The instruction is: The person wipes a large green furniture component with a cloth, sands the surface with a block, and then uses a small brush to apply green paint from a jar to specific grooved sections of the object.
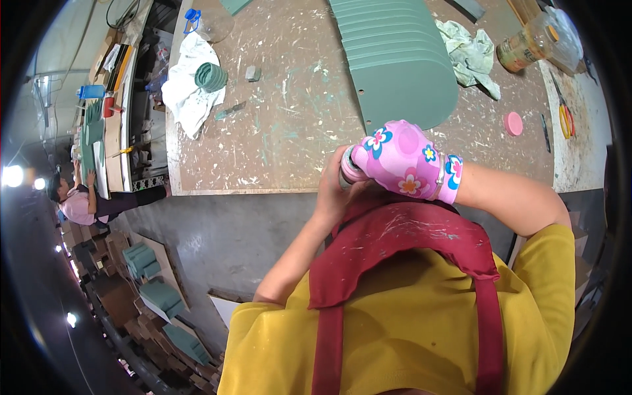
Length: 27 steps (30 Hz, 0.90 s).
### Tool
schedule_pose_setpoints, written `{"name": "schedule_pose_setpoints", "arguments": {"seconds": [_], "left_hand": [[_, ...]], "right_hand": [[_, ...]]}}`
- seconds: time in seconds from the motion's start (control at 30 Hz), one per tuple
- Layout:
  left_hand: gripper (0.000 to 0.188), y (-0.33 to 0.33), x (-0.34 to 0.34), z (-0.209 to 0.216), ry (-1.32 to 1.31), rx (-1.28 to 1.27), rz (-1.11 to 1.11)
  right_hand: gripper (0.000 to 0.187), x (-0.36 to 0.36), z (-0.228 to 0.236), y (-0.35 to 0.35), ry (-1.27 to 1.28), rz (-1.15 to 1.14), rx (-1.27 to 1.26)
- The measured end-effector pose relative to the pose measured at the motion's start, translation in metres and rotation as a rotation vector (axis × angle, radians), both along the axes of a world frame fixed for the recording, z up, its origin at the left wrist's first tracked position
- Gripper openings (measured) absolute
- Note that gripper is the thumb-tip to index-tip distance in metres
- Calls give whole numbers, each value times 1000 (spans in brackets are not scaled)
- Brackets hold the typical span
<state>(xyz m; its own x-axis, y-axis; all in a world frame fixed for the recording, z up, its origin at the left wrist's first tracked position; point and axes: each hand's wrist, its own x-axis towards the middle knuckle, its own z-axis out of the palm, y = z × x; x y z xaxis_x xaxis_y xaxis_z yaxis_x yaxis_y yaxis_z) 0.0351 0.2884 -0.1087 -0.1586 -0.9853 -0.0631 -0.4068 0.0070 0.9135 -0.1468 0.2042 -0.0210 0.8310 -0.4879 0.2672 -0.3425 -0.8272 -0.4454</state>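
Observation:
At the table's near edge, my left hand [334, 187] closes round something small and dark-rimmed at the end of a pink floral oversleeve [405, 161]. What it grips is mostly hidden by the fingers. The oversleeve covers my right forearm and wrist, and my right hand is hidden at its end, against my left hand. Just beyond lies a fanned stack of green sheets [401, 85] with rounded ends and small holes along one edge. I wear a dark red apron [401, 243].
Left on the worktable [276, 145] are a white cloth [191, 92], a green coil [210, 77], a grey block [253, 73] and a flat blade-like tool [230, 110]. Rightward sit a crumpled cloth [471, 56], a jar [526, 47], a pink lid [513, 124] and scissors [565, 118]. Another person [79, 201] works far left.

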Motion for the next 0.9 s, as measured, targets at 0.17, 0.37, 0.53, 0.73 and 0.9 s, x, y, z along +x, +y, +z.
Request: {"name": "schedule_pose_setpoints", "arguments": {"seconds": [0.17, 0.37, 0.53, 0.73, 0.9], "left_hand": [[75, 4, -5, -12, 20, -117, 71], [74, 10, -15, -14, -1, -202, 174], [75, 12, -12, -24, 26, -282, 168], [75, 20, 4, -18, 293, -110, 228], [76, 25, 17, 5, 137, -151, 171]], "right_hand": [[19, -10, 3, 1, -4, -26, 57], [15, 5, -5, 6, 48, -11, 47], [17, 0, -4, -1, 17, 58, 175], [15, -11, 13, 0, -257, 52, 468], [17, -11, 36, 9, -218, 51, 554]]}}
